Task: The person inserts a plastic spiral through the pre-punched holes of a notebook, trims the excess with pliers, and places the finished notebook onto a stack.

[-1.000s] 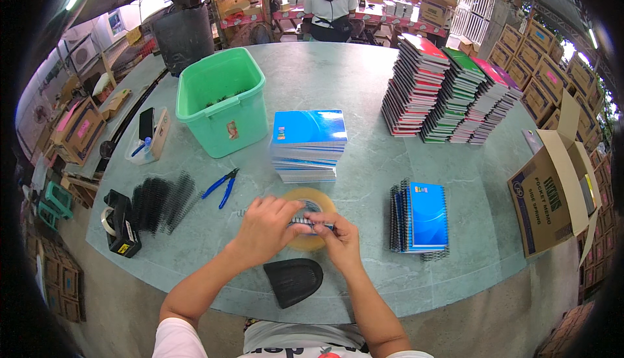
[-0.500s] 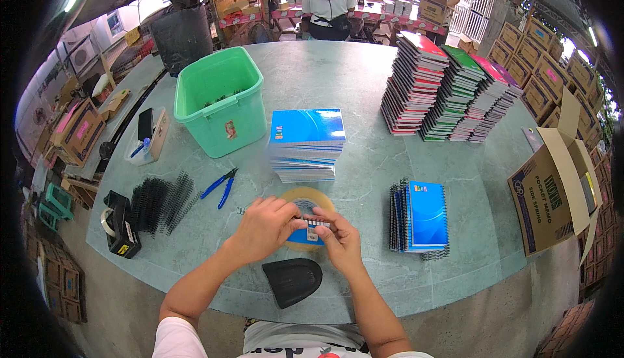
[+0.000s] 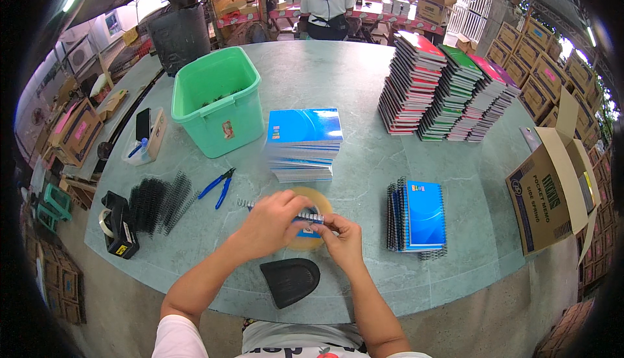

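Observation:
Over a yellowish tape roll [image 3: 320, 200], both hands hold a small blue notebook [image 3: 308, 233] with a dark wire spiral along its edge. My left hand [image 3: 273, 223] is closed over its left part and hides much of it. Past those fingers, a thin length of spiral coil [image 3: 244, 203] sticks out to the left. My right hand [image 3: 340, 233] pinches the notebook's right end, thumb below and fingers curled. Just beneath the hands lies a black rounded pad [image 3: 291, 281]. Blue-handled cutters [image 3: 218, 188] rest left of the hands, beside a heap of black spiral coils [image 3: 156, 205].
Blue notebooks [image 3: 304, 127] stand stacked beyond my hands, bound ones [image 3: 426, 215] to the right. A green bin [image 3: 224, 121], a tape dispenser [image 3: 118, 228] and a tray [image 3: 153, 143] are left. Tall notebook stacks [image 3: 416, 85] and an open carton [image 3: 549, 195] are right. People work farther back.
The notebook has tilted so that its spiral edge shows more and its cover less. My left fingers have shifted along it, and the coil end now shows more clearly at the left.

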Available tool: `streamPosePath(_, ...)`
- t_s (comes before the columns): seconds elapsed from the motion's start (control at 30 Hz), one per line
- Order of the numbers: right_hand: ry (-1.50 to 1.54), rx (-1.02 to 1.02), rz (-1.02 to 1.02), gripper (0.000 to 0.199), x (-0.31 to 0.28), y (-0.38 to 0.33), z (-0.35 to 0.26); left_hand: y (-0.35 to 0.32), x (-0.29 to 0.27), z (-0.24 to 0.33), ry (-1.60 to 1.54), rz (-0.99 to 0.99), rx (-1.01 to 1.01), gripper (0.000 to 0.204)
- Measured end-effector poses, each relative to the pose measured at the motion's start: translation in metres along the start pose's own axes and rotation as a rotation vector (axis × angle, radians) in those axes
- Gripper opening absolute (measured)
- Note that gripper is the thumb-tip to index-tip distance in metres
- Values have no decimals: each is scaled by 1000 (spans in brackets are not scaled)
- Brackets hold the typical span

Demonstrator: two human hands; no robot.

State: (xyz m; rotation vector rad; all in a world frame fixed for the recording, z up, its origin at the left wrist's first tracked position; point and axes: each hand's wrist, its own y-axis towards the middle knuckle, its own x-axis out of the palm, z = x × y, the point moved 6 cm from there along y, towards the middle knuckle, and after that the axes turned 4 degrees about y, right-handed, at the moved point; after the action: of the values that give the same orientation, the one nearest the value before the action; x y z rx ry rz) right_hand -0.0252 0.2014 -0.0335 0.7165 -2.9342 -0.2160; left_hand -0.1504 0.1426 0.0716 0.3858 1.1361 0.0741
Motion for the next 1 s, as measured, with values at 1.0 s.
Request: streamPosePath(1.0, -536, -490, -10, 55, -37, -35, -118, -8, -28, 1, 60, 219, 37, 49)
